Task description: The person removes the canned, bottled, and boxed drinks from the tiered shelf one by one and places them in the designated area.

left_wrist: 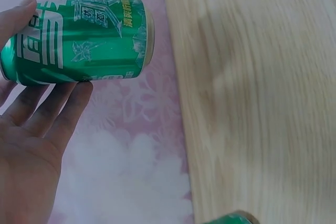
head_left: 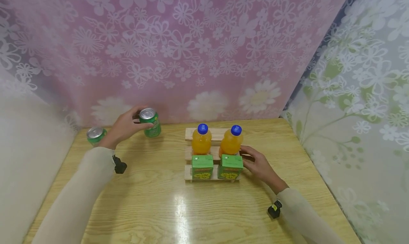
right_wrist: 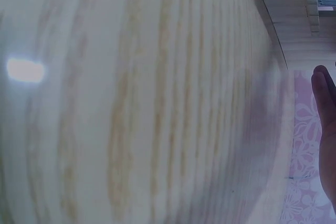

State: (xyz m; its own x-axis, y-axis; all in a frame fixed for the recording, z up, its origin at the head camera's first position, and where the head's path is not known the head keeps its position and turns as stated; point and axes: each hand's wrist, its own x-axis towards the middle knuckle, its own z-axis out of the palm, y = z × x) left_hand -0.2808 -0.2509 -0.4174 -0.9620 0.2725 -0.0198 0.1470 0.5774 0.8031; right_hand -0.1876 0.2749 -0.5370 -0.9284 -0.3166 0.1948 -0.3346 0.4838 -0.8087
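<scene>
My left hand point(head_left: 126, 125) grips a green soda can point(left_wrist: 100, 40) near the table's back edge, thumb on one side and fingers on the other. Its silver top faces up in the head view. Another green can point(head_left: 96, 134) stands at the left, partly behind my left wrist. Beside the wooden rack point(head_left: 188, 173), my right hand point(head_left: 260, 164) reaches in with fingertips right at the side of the right orange drink bottle point(head_left: 231, 142) and the right green juice box point(head_left: 230, 167). In the right wrist view only part of this hand shows.
Also on the slatted rack are a left orange drink bottle point(head_left: 201, 142) with a blue cap and a left green juice box point(head_left: 202, 167) before it. Floral cloth point(head_left: 198, 59) hangs behind the wooden table point(head_left: 143, 201), with pale side panels left and right.
</scene>
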